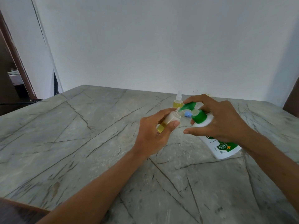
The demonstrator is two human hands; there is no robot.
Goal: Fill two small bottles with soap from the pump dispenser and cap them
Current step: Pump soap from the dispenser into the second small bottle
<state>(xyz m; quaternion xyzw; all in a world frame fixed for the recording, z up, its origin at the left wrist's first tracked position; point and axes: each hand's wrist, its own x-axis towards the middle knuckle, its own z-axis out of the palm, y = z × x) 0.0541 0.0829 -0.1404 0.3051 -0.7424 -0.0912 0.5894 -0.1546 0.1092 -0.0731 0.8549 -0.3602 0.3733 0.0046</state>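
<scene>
My left hand (153, 131) grips a small clear bottle (168, 121) holding yellowish liquid, tilted with its open neck right at the green nozzle of the pump dispenser (215, 143). The dispenser is white with a green pump head and a green label, and it leans on the table. My right hand (215, 120) wraps its shoulder, with the forefinger on top of the pump head. A small blue cap (187, 113) lies on the table between the two hands. A second small bottle (178, 101), filled with yellow liquid and topped by a clear cap, stands upright behind them.
The work surface is a grey marble table (97, 143) against a white wall. Its left edge drops toward a dark doorway (9, 78). A brown object (292, 101) sits at the far right edge.
</scene>
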